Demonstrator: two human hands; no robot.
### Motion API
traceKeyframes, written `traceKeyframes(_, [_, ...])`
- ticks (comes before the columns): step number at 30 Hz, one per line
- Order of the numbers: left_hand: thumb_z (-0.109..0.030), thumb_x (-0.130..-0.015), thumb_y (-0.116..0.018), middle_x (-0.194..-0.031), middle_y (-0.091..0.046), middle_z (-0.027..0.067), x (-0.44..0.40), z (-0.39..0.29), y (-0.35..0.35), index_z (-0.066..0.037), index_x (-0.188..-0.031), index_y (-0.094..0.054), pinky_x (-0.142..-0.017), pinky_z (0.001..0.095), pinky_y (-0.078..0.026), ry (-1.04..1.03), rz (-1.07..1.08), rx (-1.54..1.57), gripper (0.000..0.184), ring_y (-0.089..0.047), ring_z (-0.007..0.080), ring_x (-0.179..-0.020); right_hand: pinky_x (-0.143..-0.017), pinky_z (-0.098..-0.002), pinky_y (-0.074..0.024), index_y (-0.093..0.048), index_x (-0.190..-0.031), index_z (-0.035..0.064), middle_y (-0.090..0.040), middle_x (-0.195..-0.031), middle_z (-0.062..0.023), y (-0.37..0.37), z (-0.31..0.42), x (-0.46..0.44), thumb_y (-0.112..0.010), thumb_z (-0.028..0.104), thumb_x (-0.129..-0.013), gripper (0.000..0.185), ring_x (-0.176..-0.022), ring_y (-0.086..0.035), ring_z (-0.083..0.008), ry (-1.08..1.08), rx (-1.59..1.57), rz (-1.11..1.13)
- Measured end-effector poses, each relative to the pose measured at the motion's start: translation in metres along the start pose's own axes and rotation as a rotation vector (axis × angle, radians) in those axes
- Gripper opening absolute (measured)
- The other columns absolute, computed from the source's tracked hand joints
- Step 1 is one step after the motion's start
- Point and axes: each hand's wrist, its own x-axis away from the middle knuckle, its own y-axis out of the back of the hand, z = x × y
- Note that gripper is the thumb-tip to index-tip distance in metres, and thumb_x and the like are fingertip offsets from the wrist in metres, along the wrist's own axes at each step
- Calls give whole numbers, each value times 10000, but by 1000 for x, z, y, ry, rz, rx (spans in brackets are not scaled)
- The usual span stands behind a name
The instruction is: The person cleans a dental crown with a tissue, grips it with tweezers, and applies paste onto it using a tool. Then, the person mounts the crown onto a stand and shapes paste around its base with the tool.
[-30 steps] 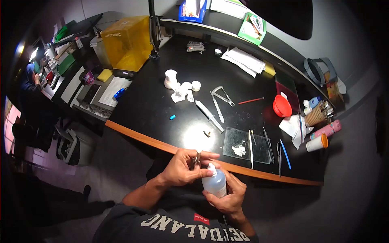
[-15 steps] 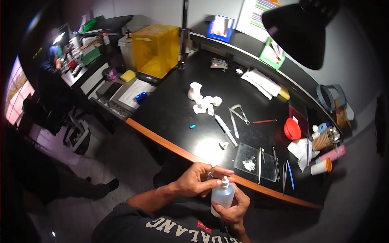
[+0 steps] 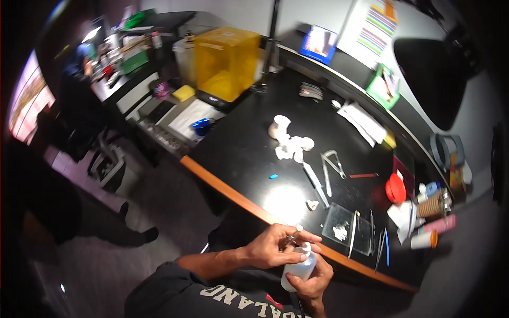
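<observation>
In my right hand (image 3: 314, 282) is a translucent white plastic squeeze bottle (image 3: 300, 271) with a narrow white nozzle, fingers wrapped round its body. It tilts slightly in front of my shirt, near the table's front edge. My left hand (image 3: 273, 247) is beside the bottle's top, its thumb by the nozzle and its fingers reaching past it. A small shiny metal piece and a small white piece (image 3: 299, 228) show at the left fingers; what exactly they are is unclear. Beyond the hands, a glass slab (image 3: 344, 243) bears a white crumbly material (image 3: 340, 231).
On the black table (image 3: 244, 138) lie a syringe (image 3: 316, 184), a metal caliper (image 3: 330, 172), a red pencil, a red bowl (image 3: 395, 188), tweezers, a blue stick and white pots. A yellow box (image 3: 225, 63) stands at the back left. A black lamp (image 3: 432, 79) hangs at right. Another person works far left.
The whole view has shifted, with the table appearing further right and lower. A white piece now shows above the left fingers. My right hand keeps hold of the bottle.
</observation>
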Motion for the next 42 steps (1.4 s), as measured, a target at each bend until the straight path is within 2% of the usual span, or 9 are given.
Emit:
traceKeyframes(4, [11,-875,-874,-1307,-763,162,0,7,17,-3,-1403,-677,-548,150,-355,100,-20,-36,564,-401,-53,-594,-832,-328,-599,-728,-1210,-86,-781,-1045,-150,-8,1,-4,-953,182,-682,633,-929,-757,-189,14,8,53])
traceKeyframes(7, [33,-867,-873,-1315,-757,177,3,-3,26,1,-1405,-673,-543,159,-368,19,-48,-15,575,-411,-49,-589,-865,-321,-600,-716,-1244,-90,-779,-1062,-149,-10,6,-9,-965,175,-688,664,-950,-756,-185,23,26,113])
traceKeyframes(11, [-93,-938,-854,-1049,-699,-26,16,-3,46,54,-1437,-619,-629,153,-397,177,-117,39,571,-462,-44,-670,-930,-336,-588,-679,-1285,-108,-767,-1116,-151,18,22,-13,-974,153,-684,719,-1007,-746,-192,-24,-55,106])
traceKeyframes(17, [-191,-973,-442,-857,-458,-37,30,-30,63,108,-1386,-624,-596,206,-345,270,-287,-70,542,-400,43,-709,-997,-360,-544,-568,-1355,-39,-696,-1199,-139,92,58,-119,-920,160,-794,691,-1095,-689,-216,261,414,-155])
traceKeyframes(20, [-165,-987,-456,-782,-456,-33,40,-35,70,103,-1363,-663,-595,229,-356,288,-307,-119,506,-411,49,-688,-1023,-382,-572,-534,-1372,-9,-697,-1204,-128,117,26,-205,-836,-5,-840,613,-1143,-702,-222,154,234,-242])
traceKeyframes(24, [-126,-995,-444,-744,-480,-34,60,-25,77,104,-1409,-638,-594,230,-387,316,-387,-333,512,-438,44,-665,-1031,-374,-548,-622,-1307,-18,-735,-1206,-117,154,-34,-303,-885,27,-818,557,-1151,-698,-216,126,599,-402])
traceKeyframes(30, [-82,-1031,-468,-682,-511,-14,98,-33,85,64,-1425,-642,-617,282,-446,135,-607,-485,455,-475,65,-625,-1118,-393,-484,-607,-1433,2,-701,-1340,-110,183,-87,-369,-895,31,-812,685,-1253,-660,-246,69,368,-366])
traceKeyframes(38, [-75,-1029,-476,-641,-506,40,85,-45,92,89,-1344,-671,-615,319,-447,114,-542,-610,405,-493,84,-603,-1100,-406,-493,-573,-1466,-91,-711,-1342,-192,193,-93,-336,-867,243,-912,710,-1202,-689,-292,-55,667,-492])
traceKeyframes(42, [-58,-1047,-459,-706,-547,-25,62,-39,96,86,-1400,-652,-589,232,-429,147,-491,-464,428,-485,30,-631,-830,-293,-513,-714,-1149,-16,-737,-1075,-114,114,35,-218,-789,173,-972,270,-916,-661,-157,116,287,-203])
